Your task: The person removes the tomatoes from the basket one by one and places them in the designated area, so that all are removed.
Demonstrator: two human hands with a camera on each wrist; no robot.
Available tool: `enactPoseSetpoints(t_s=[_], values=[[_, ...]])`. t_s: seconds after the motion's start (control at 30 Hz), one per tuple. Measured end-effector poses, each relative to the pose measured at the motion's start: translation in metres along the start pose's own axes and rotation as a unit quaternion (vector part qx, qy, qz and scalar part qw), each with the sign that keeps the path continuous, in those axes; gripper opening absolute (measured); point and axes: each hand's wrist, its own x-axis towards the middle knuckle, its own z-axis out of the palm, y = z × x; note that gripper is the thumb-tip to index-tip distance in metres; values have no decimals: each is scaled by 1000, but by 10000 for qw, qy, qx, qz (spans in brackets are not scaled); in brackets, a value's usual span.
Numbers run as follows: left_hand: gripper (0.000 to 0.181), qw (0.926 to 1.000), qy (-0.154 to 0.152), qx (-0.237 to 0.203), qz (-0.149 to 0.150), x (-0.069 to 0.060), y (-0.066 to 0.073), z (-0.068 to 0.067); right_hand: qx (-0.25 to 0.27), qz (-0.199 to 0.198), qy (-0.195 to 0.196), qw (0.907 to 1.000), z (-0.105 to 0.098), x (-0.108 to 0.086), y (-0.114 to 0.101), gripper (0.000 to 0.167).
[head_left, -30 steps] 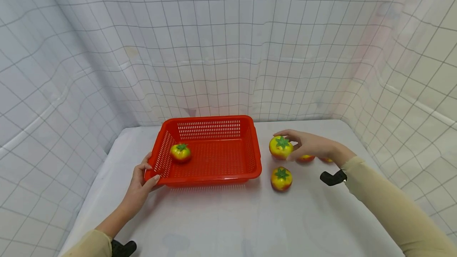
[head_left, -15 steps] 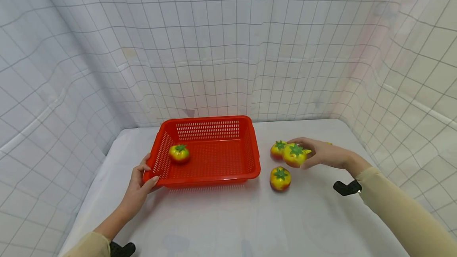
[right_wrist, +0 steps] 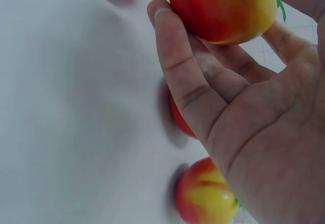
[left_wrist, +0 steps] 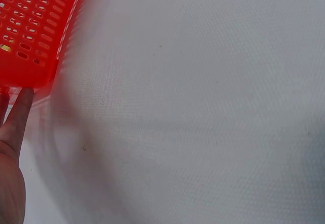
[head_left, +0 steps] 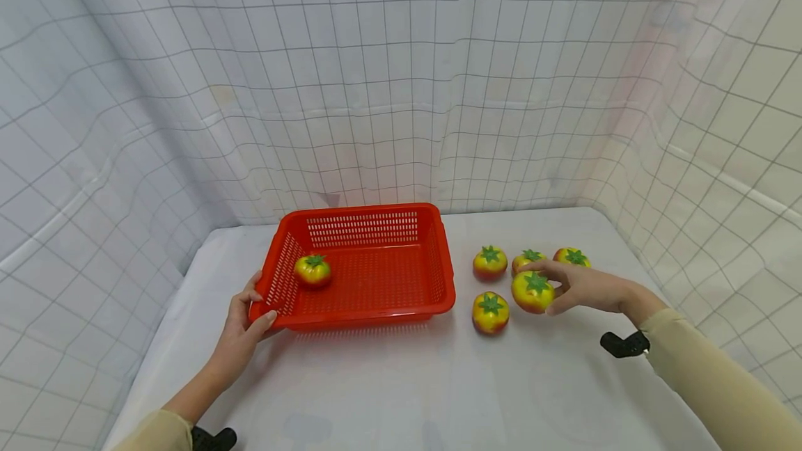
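Note:
My left hand (head_left: pixel 241 329) grips the front left corner of a red plastic basket (head_left: pixel 376 314), thumb on the rim and fingers along its left side. In the left wrist view, fingers touch the basket wall (left_wrist: pixel 30 66). One red-and-yellow tomato (head_left: pixel 312 271) with a green leafy top lies inside, toward the left. My right hand (head_left: pixel 592 289) holds another tomato (head_left: pixel 531 294) between thumb and fingers, right of the basket. The right wrist view shows this tomato (right_wrist: pixel 223 10) pinched above the palm, the fingers beneath it.
Near the held one stand more tomatoes: one behind left (head_left: pixel 490 264), one in front left (head_left: pixel 491 314), one partly hidden behind (head_left: pixel 528 259) and one at the back right (head_left: pixel 571 257). A white table (head_left: pixel 388 388) carries everything; gridded white cloth (head_left: pixel 376 75) encloses its back and sides.
My right hand has moved right and nearer to me with the tomato, uncovering the tomatoes behind it. My left hand stays on the basket corner.

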Motion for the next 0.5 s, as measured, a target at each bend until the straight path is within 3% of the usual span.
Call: enactPoseSetpoints(t_s=[0.5], values=[[33, 10000, -11, 55, -22, -1, 0, -1, 79, 359, -66, 9993, 0, -1, 27, 84]])
